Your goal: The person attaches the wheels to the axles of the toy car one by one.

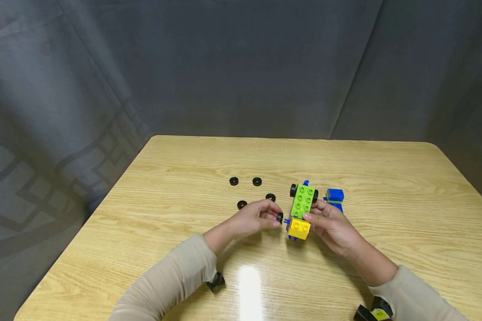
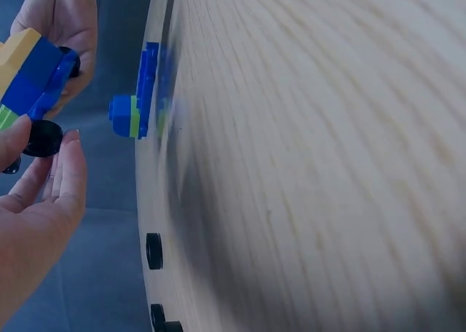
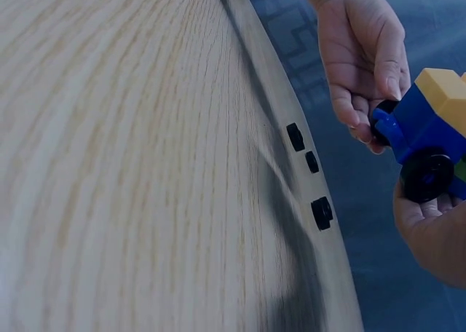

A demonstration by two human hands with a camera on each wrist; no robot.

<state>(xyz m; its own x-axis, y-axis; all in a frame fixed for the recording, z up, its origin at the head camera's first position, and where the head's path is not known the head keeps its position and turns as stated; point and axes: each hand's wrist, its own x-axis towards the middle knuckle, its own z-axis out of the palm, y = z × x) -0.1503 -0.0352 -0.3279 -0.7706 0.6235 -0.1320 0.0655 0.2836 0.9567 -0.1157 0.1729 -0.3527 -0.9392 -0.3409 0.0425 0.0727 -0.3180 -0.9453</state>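
Observation:
In the head view my right hand grips a toy car built of blocks, green and yellow on top with blue below. Black wheels show at its far end, and a blue axle stub juts from its near left side. A small black wheel is pinched between the thumb and fingers of my left hand, right beside that stub. The left wrist view shows this wheel close against the blue part of the car. From the right wrist, another wheel appears on the car's near side.
Several loose black wheels lie on the wooden table, beyond and around my left hand. A smaller blue block piece with a green layer stands just past my right hand. Grey curtains hang behind the table.

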